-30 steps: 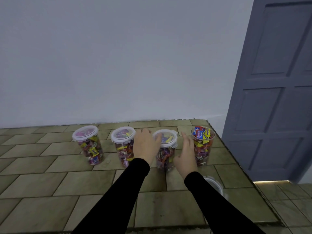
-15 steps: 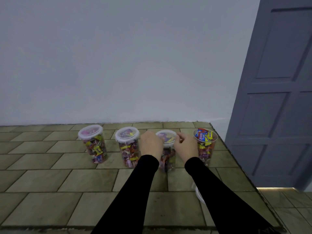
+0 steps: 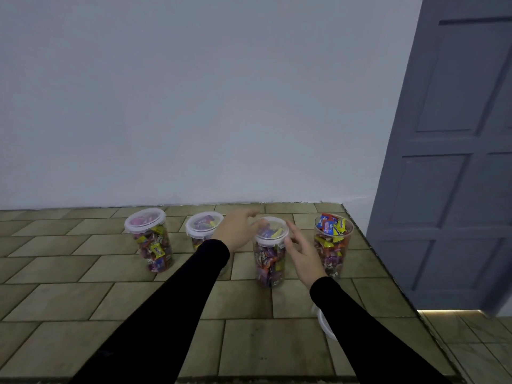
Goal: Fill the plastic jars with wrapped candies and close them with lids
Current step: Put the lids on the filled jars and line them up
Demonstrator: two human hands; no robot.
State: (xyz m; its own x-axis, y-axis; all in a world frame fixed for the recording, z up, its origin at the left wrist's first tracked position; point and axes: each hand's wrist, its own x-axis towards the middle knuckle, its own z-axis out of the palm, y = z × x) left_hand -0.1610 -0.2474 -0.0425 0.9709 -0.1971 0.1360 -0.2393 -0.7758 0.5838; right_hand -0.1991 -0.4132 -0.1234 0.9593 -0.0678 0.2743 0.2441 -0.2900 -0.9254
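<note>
I am flanking the third candy jar [image 3: 269, 256] on the tiled desk [image 3: 138, 300], left hand [image 3: 238, 231] and right hand [image 3: 303, 253] both spread, gripping nothing. I judge its lid [image 3: 270, 231] needs even pressing all round. Right of it, the open jar [image 3: 333, 242] is waiting, its spare lid [image 3: 324, 324] nearer me.

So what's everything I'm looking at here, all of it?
Lidded jars: three, clear with white lids, full of colourful candies, in a row on the left and middle of the surface.
Open jar: one, clear, heaped with candies, at the right end of the row.
Loose lid: one, white, near edge, partly hidden by the right sleeve.
Tiled surface: one, olive-brown.
Wall: one, pale grey.
Door: one, blue-grey, right.
Hands: left hand and right hand, open, either side of the third jar; black sleeves.
</note>
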